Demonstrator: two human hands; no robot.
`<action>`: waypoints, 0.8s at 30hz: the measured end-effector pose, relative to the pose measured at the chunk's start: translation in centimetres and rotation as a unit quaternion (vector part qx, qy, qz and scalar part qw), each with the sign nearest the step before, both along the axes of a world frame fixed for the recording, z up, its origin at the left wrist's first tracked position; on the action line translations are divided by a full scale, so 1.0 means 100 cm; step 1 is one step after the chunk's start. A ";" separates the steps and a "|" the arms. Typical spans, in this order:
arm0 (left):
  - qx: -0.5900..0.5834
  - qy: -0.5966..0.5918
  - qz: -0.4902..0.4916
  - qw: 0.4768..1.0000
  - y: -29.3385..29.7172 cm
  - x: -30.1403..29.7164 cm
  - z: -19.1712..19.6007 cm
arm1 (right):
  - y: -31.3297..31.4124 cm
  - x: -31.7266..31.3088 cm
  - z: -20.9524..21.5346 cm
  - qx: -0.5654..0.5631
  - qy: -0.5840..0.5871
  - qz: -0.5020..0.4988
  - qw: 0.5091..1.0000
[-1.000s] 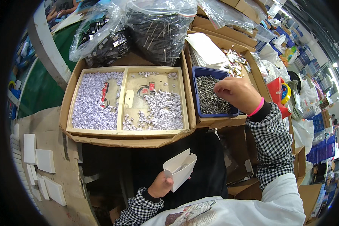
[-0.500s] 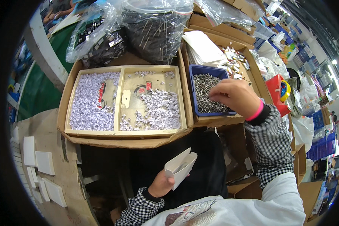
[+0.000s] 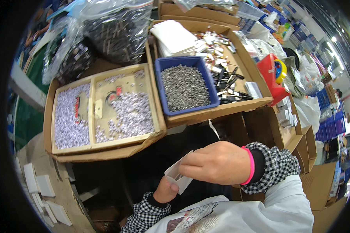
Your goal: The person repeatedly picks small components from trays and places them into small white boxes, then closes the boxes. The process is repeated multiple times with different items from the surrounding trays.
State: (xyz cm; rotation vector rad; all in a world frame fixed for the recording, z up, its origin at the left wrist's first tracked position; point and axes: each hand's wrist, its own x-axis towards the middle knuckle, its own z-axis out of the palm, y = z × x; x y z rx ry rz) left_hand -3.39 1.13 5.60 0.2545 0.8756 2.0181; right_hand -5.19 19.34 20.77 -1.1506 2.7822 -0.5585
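Over my lap, my left hand [image 3: 166,190] grips a small white box [image 3: 184,185] with its top end open. My right hand [image 3: 220,163] is at that opening, fingers pinched together and partly down inside the box; whatever they hold is hidden. Beyond the hands stands a blue plastic bin [image 3: 191,110] filled with small silvery metal pieces [image 3: 184,87], which look like screws.
Left of the bin, a two-part wooden tray [image 3: 91,112] holds many small whitish pieces, inside a cardboard box. Behind are stacked white sheets [image 3: 174,37] and small loose parts [image 3: 217,50]. White boxes [image 3: 46,185] lie on the left table; a red holder [image 3: 272,79] carries yellow tape [image 3: 280,72].
My right hand has come down from the blue bin to the white box's opening. My left hand still holds the box. The view has shifted, so the bin and tray appear further left.
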 end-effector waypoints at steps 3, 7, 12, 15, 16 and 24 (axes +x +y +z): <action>0.022 0.006 -0.022 1.000 0.008 0.001 0.001 | 0.020 0.005 0.005 -0.017 0.024 -0.035 0.999; 0.017 -0.011 -0.011 1.000 0.016 0.000 -0.001 | 0.086 -0.014 0.015 -0.008 0.098 -0.203 0.974; -0.005 -0.038 -0.003 0.999 0.015 0.002 -0.003 | 0.172 -0.062 0.004 0.182 -0.024 -0.354 0.917; 0.001 -0.041 0.001 0.999 0.015 0.002 -0.005 | 0.187 -0.065 -0.010 0.176 -0.091 -0.329 0.923; -0.001 -0.042 0.001 0.999 0.015 0.002 -0.006 | 0.188 -0.066 -0.013 0.158 -0.090 -0.328 0.927; -0.019 -0.032 -0.010 0.999 0.013 0.004 -0.006 | 0.178 -0.070 -0.022 0.272 0.001 -0.278 0.921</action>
